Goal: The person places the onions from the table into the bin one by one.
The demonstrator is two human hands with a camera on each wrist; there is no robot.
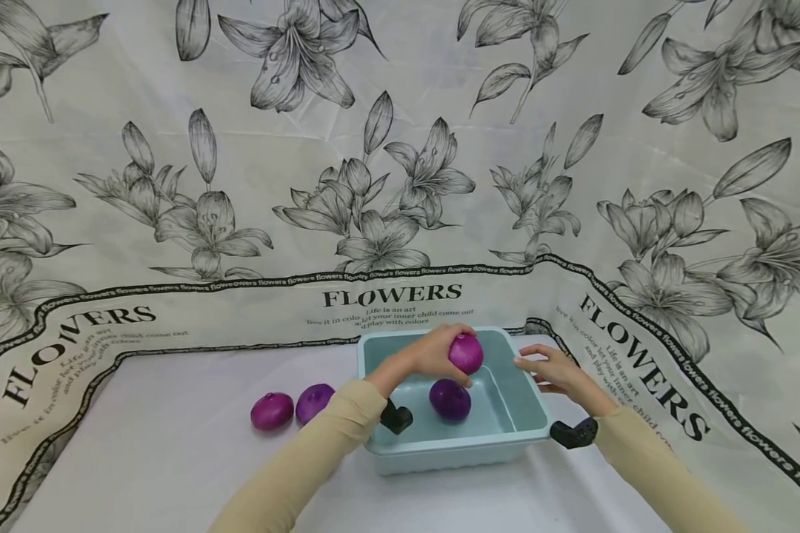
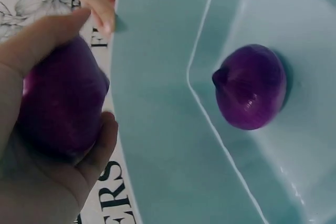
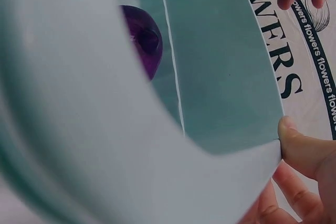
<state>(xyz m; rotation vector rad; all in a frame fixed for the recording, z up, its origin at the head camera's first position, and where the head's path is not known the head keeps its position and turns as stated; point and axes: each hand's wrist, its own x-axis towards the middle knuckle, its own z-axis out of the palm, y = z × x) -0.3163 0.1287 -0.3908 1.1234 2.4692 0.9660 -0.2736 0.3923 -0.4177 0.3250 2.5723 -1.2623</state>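
My left hand grips a red onion above the far part of a light blue plastic basin. The left wrist view shows thumb and fingers curled round this held onion. On the basin's floor rests another red onion, darker in the shade of the walls. At the basin's right side is my right hand. Its thumb lies on the rim near a corner in the right wrist view, with the fingers below, on the outer side.
Two more red onions, one at the far left and one beside it, sit on the white tablecloth left of the basin. The left forearm partly covers the nearer one. A flower-printed cloth hangs behind and along the sides.
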